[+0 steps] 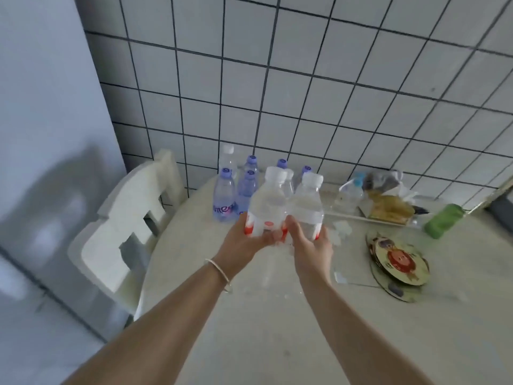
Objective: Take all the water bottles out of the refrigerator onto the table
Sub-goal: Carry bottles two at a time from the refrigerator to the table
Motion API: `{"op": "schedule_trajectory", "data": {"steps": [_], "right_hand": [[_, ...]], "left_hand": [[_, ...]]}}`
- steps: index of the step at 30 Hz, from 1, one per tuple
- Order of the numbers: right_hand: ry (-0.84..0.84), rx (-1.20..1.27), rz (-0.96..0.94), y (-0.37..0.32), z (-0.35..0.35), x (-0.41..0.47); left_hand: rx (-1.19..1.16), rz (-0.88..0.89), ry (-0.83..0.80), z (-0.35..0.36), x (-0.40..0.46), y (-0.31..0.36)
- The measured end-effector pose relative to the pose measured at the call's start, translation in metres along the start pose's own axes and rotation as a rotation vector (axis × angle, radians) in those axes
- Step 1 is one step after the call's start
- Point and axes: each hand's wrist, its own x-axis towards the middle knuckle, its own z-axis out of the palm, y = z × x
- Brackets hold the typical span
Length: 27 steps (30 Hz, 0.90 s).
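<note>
Over the round counter, two clear bottles w/ white caps and red labels are carried side by side: left bottle is held in the left grip, right bottle in the right grip, both wrapped low round the base. Bottles look just off the surface, so the set-down step is judged in hand. Purple-capped bottles are already stood near the tiled wall. Next move calls for both to be lowered upright beside that group w/o it being knocked, then released.
</note>
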Motion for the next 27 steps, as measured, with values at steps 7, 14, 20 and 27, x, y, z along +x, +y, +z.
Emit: {"op": "schedule_trajectory", "data": {"steps": [7, 14, 20, 27], "right_hand": [[-0.155, 0.009, 0.064, 0.038, 0.057, 0.061], [-0.345, 0.023, 0.146, 0.080, 0.093, 0.113], [-0.406, -0.003, 0.133, 0.106, 0.113, 0.138], [-0.390, -0.098, 0.099, 0.123, 0.127, 0.151]], "left_hand": [[0.098, -0.117, 0.126, -0.051, 0.060, -0.046], [0.415, -0.168, 0.169, -0.099, 0.104, -0.094], [0.443, -0.171, 0.196, -0.119, 0.130, -0.121], [0.494, -0.143, 0.171, -0.136, 0.144, -0.145]]}}
